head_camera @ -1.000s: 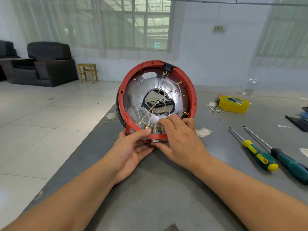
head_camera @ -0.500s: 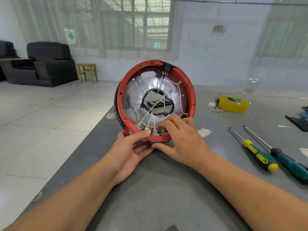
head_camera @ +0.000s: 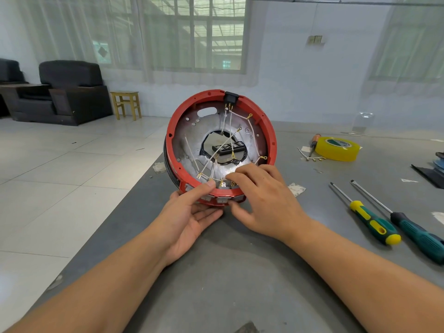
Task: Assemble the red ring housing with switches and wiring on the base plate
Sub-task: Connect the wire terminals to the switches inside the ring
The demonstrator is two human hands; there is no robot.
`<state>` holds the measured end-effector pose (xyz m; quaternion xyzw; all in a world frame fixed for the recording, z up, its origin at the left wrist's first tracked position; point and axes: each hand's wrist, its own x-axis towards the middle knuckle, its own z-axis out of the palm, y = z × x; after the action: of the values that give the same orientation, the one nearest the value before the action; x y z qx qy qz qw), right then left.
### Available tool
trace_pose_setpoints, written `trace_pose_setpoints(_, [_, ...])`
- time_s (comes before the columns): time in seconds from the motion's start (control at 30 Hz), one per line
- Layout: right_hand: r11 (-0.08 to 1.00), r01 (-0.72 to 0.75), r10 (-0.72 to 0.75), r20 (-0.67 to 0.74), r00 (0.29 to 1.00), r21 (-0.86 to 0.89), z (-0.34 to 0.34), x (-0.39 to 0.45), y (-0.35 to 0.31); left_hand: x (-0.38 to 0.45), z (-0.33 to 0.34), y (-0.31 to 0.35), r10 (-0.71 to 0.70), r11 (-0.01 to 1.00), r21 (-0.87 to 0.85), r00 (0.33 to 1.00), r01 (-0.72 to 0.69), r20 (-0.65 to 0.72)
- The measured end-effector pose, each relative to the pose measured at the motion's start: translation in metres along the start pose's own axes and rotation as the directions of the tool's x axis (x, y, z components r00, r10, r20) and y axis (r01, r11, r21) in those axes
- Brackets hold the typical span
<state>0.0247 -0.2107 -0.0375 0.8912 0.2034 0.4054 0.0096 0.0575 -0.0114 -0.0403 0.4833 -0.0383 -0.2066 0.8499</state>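
The gray table (head_camera: pixel 240 272) holds everything. The red ring housing (head_camera: pixel 270 138) stands up on its edge near the middle of the table, with the shiny base plate (head_camera: pixel 192 140) inside it. White wires (head_camera: pixel 217 150) cross over the plate. The left hand (head_camera: pixel 189 219) grips the bottom of the ring, thumb on the rim. The right hand (head_camera: pixel 262 200) pinches the bottom too, fingers curled inside. To the right of the ring lie two screwdrivers (head_camera: pixel 370 219) and yellow tape (head_camera: pixel 337 149).
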Motion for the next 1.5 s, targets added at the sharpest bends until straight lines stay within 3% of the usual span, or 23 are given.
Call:
trace_pose_setpoints(0.63, [0.993,-0.004,-0.008,-0.105,0.994,-0.115,0.000,-0.001,0.004,-0.004,0.002,0.000,-0.011,1.000,0.005,1.000,0.011,0.010])
trace_pose_setpoints(0.93, [0.996,-0.007,-0.002,-0.104,0.995,-0.086,-0.007,-0.012,0.017,-0.003,-0.002,0.000,-0.003,0.999,-0.034,1.000,0.004,0.012])
trace_pose_setpoints(1.2, [0.989,0.099,-0.109,-0.093,0.990,-0.105,-0.013,-0.018,0.032,-0.002,-0.004,-0.001,0.007,1.000,0.006,0.999,-0.007,0.031])
trace_pose_setpoints(1.5, [0.992,0.074,-0.082,-0.080,0.993,-0.101,-0.014,-0.021,0.029,-0.002,-0.001,-0.003,0.033,0.999,0.018,0.999,-0.033,0.019])
